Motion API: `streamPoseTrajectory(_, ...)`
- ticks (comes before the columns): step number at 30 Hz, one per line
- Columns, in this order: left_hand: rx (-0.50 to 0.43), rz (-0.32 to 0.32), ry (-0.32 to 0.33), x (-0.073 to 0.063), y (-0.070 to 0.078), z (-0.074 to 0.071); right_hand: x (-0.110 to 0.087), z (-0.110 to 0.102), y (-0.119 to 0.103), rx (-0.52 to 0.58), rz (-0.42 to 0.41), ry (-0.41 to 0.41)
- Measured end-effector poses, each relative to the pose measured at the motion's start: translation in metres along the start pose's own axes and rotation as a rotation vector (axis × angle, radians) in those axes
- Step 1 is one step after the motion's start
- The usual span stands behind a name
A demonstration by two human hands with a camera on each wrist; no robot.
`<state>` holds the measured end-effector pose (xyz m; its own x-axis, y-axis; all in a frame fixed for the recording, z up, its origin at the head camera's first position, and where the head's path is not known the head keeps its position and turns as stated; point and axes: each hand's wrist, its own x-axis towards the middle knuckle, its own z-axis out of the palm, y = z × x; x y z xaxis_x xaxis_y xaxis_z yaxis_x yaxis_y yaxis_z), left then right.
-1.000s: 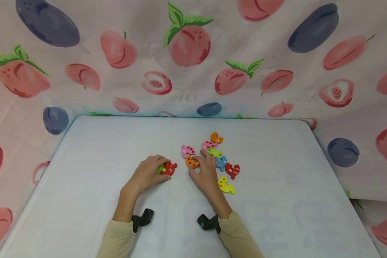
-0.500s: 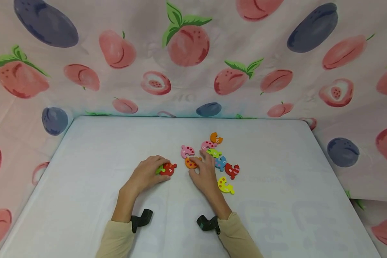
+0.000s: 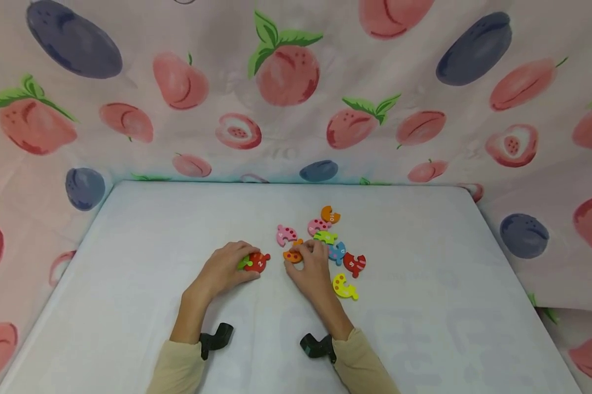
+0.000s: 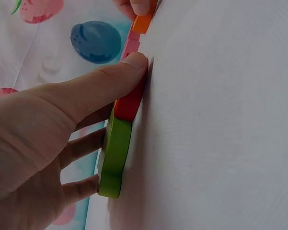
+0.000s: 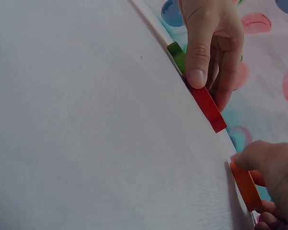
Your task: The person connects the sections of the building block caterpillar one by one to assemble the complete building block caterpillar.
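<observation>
Right hand [image 3: 312, 270] — blue piece [image 3: 337, 254] beside

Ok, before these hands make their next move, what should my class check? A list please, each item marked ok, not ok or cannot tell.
1. Left hand holds the red piece marked 2: ok, between thumb and fingers.
2. Green piece touches that red piece: ok, seen in the left wrist view.
3. Right hand holds the orange spotted piece: ok, pinched.
4. Orange spotted piece meets the red one: not ok, a gap separates them.
5. Orange spotted piece's number readable: cannot tell, fingers cover part.
6. Yellow piece apart from other pieces: ok.
</observation>
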<state>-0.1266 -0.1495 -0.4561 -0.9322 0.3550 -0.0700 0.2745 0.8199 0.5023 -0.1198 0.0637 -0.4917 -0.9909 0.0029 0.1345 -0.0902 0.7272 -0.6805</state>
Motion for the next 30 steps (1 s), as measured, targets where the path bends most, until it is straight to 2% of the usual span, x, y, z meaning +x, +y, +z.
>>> streamPoseTrajectory(7,-0.012,0.007,-0.006,-0.0007,-0.0002,0.0018,-0.0015,0.002,0.0027,-0.015,-0.024,0.005)
streamPoseTrajectory(16,-0.045,0.018,-0.018,-0.0011,-0.001,0.003,-0.0002,0.0023,0.0033,0.049,-0.031,-0.003)
streamPoseTrajectory(20,-0.06,0.018,-0.029,-0.002,-0.0011,0.0038,-0.0003,0.0027,0.0038,0.151,-0.054,-0.063)
streamPoseTrajectory(26,-0.097,0.03,-0.036,-0.0008,-0.0025,0.0027,-0.0006,0.0044,0.0005,0.291,-0.146,-0.203)
streamPoseTrajectory(30,-0.112,0.024,-0.027,0.0001,-0.0031,0.002,-0.0015,0.0064,-0.0052,0.357,-0.164,-0.271)
